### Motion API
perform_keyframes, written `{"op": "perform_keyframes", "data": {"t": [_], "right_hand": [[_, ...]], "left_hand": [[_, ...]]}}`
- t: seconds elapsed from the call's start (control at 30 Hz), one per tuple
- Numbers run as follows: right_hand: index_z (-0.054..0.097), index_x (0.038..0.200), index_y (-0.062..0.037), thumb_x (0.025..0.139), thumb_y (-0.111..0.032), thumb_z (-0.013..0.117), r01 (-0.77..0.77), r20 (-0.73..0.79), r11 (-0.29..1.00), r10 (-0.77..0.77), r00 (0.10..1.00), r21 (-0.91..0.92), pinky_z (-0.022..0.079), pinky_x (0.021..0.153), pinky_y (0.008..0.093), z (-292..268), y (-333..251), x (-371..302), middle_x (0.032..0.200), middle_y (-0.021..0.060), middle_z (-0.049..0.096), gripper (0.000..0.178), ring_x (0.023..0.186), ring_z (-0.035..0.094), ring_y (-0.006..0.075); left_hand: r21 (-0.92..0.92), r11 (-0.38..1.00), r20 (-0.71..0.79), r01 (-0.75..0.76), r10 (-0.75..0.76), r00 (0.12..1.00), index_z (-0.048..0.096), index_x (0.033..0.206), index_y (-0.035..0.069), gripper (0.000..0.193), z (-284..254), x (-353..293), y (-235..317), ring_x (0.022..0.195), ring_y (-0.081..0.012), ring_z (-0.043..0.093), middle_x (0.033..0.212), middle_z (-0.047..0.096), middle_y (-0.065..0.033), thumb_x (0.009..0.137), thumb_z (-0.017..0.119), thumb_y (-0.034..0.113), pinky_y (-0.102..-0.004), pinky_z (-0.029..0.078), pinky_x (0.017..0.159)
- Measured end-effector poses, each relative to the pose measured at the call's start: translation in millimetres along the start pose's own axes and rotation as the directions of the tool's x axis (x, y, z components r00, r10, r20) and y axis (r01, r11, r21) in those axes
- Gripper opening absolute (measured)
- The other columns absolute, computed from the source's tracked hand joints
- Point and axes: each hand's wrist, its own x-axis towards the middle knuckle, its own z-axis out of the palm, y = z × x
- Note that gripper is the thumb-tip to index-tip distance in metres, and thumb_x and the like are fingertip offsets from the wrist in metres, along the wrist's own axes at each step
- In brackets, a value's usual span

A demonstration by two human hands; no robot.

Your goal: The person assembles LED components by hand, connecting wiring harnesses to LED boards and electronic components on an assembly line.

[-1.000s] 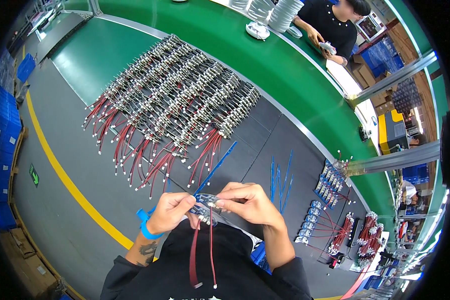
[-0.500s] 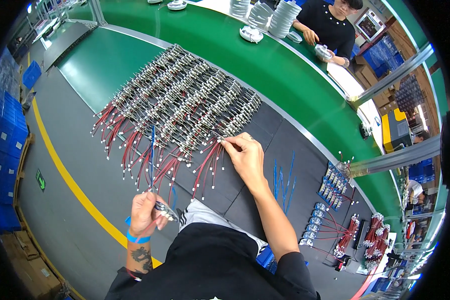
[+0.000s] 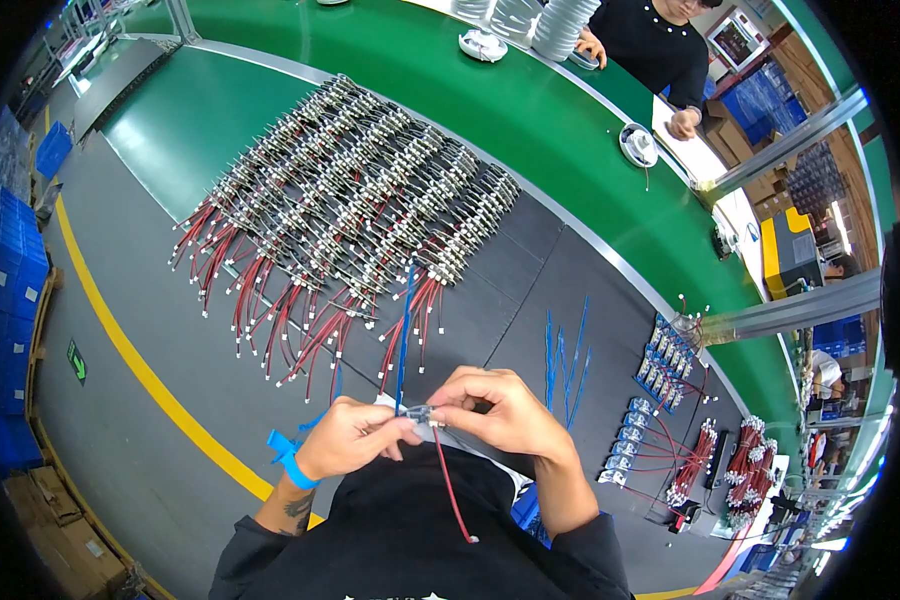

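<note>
My hands meet in front of my chest. Between their fingertips is a small grey part with a white connector (image 3: 422, 412), its finer detail hidden by the fingers. My right hand (image 3: 500, 412) pinches the part from the right, and a red wire lead (image 3: 450, 488) hangs below. My left hand (image 3: 355, 438), with a blue band at the wrist, closes on its left side. A thin blue strip (image 3: 405, 340) stands up from between the hands. Beyond them lie dense rows of small wired parts (image 3: 370, 190), red leads and white plugs trailing toward me.
Loose blue strips (image 3: 562, 370) lie on the dark mat at right. Farther right are blue circuit boards (image 3: 625, 445) and bundled red leads (image 3: 750, 470). Across the green bench (image 3: 600, 210) a person sits near stacked pale discs (image 3: 565, 30). Blue crates (image 3: 10, 290) stand left.
My right hand has come back from the near right edge of the rows to my left hand, bringing a red-wired part. The person opposite has set down a white round item.
</note>
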Motion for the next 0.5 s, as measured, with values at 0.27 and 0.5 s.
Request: {"op": "perform_keyframes", "data": {"t": [0.27,0.5], "right_hand": [[0.068,0.099,0.0004,0.082,-0.003,0.069,0.111,0.232,0.976,-0.154,0.961,0.189,0.049,0.069,0.0301,-5.1,3.2,-4.2,0.088,0.0098,0.065,0.017,0.08,0.063,0.0189],[0.069,0.095,0.0062,0.078,0.006,0.071,0.02,0.229,0.889,-0.14,0.963,0.457,0.05,0.067,0.0286,6.3,13.3,-0.2,0.087,0.0134,0.066,0.017,0.079,0.064,0.0186]], "left_hand": [[0.085,0.966,0.381,-0.245,0.196,0.904,0.062,0.065,0.001,0.035,-3.8,-2.2,16.0,0.038,-0.0119,0.043,0.046,0.048,-0.0012,0.095,0.055,0.017,-0.0273,0.033,0.042],[-0.244,0.967,0.361,-0.069,0.157,0.919,0.06,0.064,0.002,0.04,3.6,-17.8,-5.0,0.039,-0.0092,0.041,0.048,0.048,-0.0006,0.099,0.047,0.018,-0.0264,0.031,0.042]]}}
